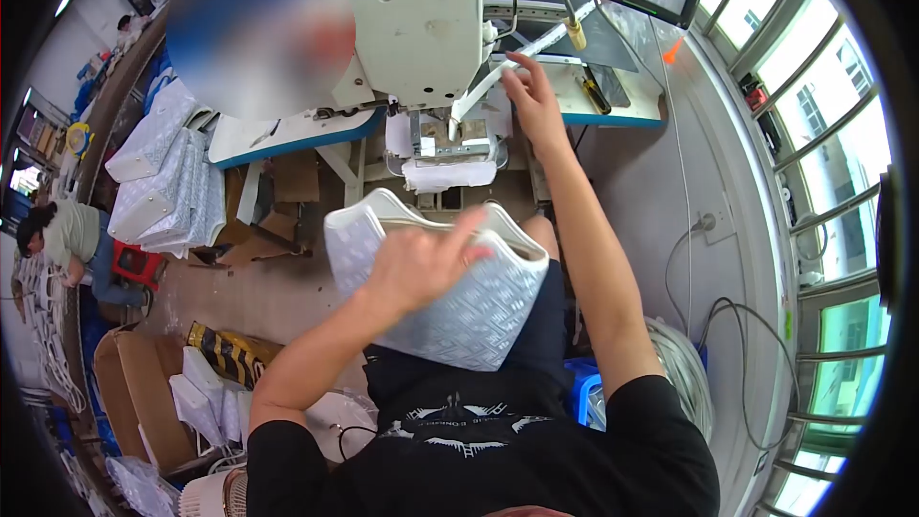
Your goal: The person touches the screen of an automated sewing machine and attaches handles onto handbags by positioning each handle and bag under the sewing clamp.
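A pale blue bag (459,325) with a woven-look pattern and white-trimmed rim rests on my lap, its mouth facing up. My left hand (416,263) is over the bag's near side, slightly blurred, with index finger and thumb apart. Whether its other fingers touch the bag is hard to see. At the sewing machine (416,29), my right hand (532,101) has its fingers closed around a long white strip (479,91). This strip slants from the needle area up to the right. Below the machine head, the metal sewing plate (450,139) has white material around it.
A stack of similar bags (168,177) is left of the machine table (287,139). A phone (606,86) and a yellow-black tool (595,91) lie on the right. A cardboard box (144,393) stands lower left. Another person (81,244) bends at far left.
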Motion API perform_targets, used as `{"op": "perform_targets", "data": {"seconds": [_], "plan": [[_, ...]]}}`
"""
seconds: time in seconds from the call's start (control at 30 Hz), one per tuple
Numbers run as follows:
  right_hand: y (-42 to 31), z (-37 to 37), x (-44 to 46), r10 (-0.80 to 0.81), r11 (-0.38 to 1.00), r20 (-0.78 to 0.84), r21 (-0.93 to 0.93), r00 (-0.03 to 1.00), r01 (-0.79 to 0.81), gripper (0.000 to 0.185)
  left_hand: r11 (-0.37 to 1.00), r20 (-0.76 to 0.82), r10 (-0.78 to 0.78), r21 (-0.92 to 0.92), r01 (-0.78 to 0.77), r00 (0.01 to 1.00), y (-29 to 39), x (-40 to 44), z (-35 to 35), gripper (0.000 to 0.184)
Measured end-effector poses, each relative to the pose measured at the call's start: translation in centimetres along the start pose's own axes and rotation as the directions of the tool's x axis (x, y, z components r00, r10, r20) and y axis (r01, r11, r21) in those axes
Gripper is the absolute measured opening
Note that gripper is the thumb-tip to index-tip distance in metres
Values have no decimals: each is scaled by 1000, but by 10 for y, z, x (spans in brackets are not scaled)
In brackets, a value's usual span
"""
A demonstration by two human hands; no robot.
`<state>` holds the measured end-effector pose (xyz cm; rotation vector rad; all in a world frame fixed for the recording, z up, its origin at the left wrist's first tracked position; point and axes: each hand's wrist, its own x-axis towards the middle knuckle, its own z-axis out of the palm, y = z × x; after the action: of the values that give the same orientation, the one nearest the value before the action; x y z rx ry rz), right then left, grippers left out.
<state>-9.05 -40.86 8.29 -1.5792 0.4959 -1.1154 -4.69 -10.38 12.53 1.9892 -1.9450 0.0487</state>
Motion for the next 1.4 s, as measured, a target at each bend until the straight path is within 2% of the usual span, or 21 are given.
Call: {"op": "perform_targets", "data": {"seconds": [0.03, 0.17, 0.27, 0.3, 0.33, 0.4, 0.43, 0.53, 0.57, 0.67, 0.7, 0.8, 0.83, 0.93, 1.1, 1.23, 1.27, 1.33, 1.4], "plan": [[4, -1, 4, 8, 1000, 0, -7, 1000, -8, 39, 990, 42, -144, 11, 143, 989, -4, 12, -6, 51], [-4, 1, 17, 37, 994, 50, -109, 998, -31, 33, 981, 19, -179, -76, 180, 984, -33, 25, 1, 63], [-24, -16, 12, 221, 975, -24, 24, 975, -221, 29, 979, 96, -182, -76, 189, 979, -31, 25, -4, 69], [-27, -15, 13, 226, 974, -19, 20, 974, -225, 29, 978, 136, -180, -78, 192, 974, -30, 25, -4, 72], [-29, -15, 14, 206, 966, 1, -160, 979, -203, 29, 977, 136, -183, -82, 195, 974, -29, 27, -1, 72], [-31, -14, 17, 174, 858, 48, -497, 984, -128, 29, 978, 105, -203, -32, 207, 974, -29, 30, 6, 74], [-30, -14, 20, 173, 858, 48, -497, 984, -127, 29, 977, 89, -210, -6, 211, 974, -30, 32, 8, 76], [-25, -8, 25, 38, 785, 166, -616, 985, 73, 28, 975, 61, -219, -13, 220, 974, -33, 32, 10, 78], [-24, -6, 25, 46, 784, 166, -618, 985, 67, 28, 974, 49, -225, -18, 226, 973, -33, 30, 12, 79], [-26, 1, 31, 91, 927, 120, -372, 989, -40, 26, 971, 56, -238, 11, 238, 970, -37, 31, 16, 81], [-27, 2, 30, 96, 926, 124, -374, 988, -43, 26, 970, 57, -243, 29, 242, 968, -38, 31, 17, 82], [-35, 4, 19, -181, 841, 42, -510, 983, 177, 18, 967, 71, -251, -15, 253, 965, -36, 31, 20, 83], [-45, 7, 12, -182, 841, 50, -510, 982, 182, 18, 966, 73, -254, -36, 257, 964, -37, 32, 20, 84], [-75, 8, -20, 9, 794, 167, -600, 986, 94, 20, 963, 74, -263, -41, 266, 962, -39, 33, 20, 84], [-86, 29, -26, 38, 779, 200, -620, 979, 96, 22, 967, 77, -239, -72, 245, 968, -39, 32, 20, 84], [-87, 37, -21, 126, 795, 251, -604, 960, 54, 20, 962, 107, -261, -52, 267, 959, -38, 37, 21, 82], [-76, 35, -16, -29, 777, 311, -590, 950, 217, 19, 961, 104, -264, -56, 271, 959, -38, 39, 22, 82], [-63, 31, -6, -323, 669, 421, -532, 847, 519, 19, 954, 87, -288, -54, 294, 954, -39, 45, 28, 80], [-63, 25, 2, -324, 657, 465, -517, 824, 550, 22, 950, 79, -302, -54, 306, 950, -40, 47, 29, 79]]}}
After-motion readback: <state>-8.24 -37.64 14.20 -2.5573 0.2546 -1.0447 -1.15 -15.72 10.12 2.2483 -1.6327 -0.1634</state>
